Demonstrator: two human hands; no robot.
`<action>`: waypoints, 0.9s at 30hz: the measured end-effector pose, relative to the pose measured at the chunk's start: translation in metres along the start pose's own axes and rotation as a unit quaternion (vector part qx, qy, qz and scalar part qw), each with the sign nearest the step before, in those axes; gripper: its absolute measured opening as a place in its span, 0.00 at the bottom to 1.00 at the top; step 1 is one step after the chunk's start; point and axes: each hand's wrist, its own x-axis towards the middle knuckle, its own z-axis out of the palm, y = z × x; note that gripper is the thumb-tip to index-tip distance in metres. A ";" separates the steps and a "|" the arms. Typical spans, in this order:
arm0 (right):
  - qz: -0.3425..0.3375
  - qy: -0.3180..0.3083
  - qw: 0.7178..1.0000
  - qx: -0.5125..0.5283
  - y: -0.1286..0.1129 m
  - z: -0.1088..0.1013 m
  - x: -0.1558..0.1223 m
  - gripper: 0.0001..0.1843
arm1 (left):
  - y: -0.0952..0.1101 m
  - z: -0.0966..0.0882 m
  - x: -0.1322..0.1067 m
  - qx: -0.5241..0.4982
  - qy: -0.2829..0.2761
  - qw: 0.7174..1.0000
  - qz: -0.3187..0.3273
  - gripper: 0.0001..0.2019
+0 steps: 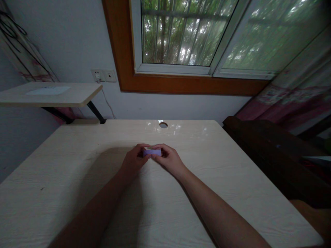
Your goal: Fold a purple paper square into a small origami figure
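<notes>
Between both hands is a small folded piece of purple paper (152,152), its long side facing me and a pale strip showing along the top. My left hand (134,157) pinches its left end, thumb in front and fingers behind. At the other end my right hand (169,156) grips it the same way, the two thumbs almost meeting below the middle. Fingertips hide both ends and most of the back. The paper is low over the pale wooden desk (207,186); whether it touches the surface I cannot tell.
A raised shelf (85,94) with a white sheet (48,90) on it stands at the back left on black legs. A round cable hole (163,125) lies near the desk's back edge, below the window (178,38). Dark wooden furniture (269,151) stands along the right.
</notes>
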 end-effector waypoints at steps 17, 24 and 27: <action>0.024 0.029 0.998 0.042 0.006 0.002 0.002 0.14 | 0.004 -0.002 0.001 0.022 0.049 0.999 -0.002 0.16; 0.042 0.107 0.988 0.100 0.002 -0.004 0.008 0.15 | -0.002 -0.006 0.004 0.005 0.080 0.997 -0.018 0.16; 0.036 0.110 0.987 0.115 0.001 -0.005 0.008 0.17 | -0.003 -0.006 0.005 0.010 0.087 0.996 -0.023 0.15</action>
